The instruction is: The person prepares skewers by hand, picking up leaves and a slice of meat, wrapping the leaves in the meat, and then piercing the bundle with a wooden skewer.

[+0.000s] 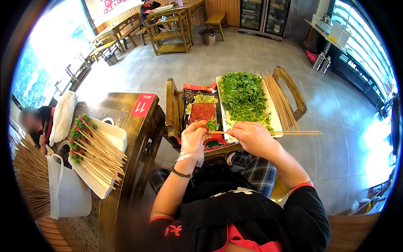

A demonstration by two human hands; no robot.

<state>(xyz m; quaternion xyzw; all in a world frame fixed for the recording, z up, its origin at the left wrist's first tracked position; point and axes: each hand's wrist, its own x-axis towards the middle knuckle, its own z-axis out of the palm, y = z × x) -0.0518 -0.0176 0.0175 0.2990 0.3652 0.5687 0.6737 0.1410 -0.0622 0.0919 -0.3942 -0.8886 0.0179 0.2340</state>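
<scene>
My left hand [192,138], in a clear plastic glove, pinches a piece of red meat with green herb leaves [212,125]. My bare right hand [252,138] grips wooden skewers [299,132] that run level toward the meat; the tips are hidden at my left fingers. Just beyond my left hand lies a tray of red sliced meat [203,112] edged with pale leaves. To its right, chopped green herbs [242,94] heap up in a white tray [275,121]. Along that tray's right edge rests a bundle of loose wooden skewers [280,97].
On the wooden table [126,126] at left, a white tray [121,135] holds several filled skewers [100,148]. Beside it stands a white bucket [70,192] packed with sticks. A person [42,126] sits past the table. A wooden chair [171,107] supports the food trays.
</scene>
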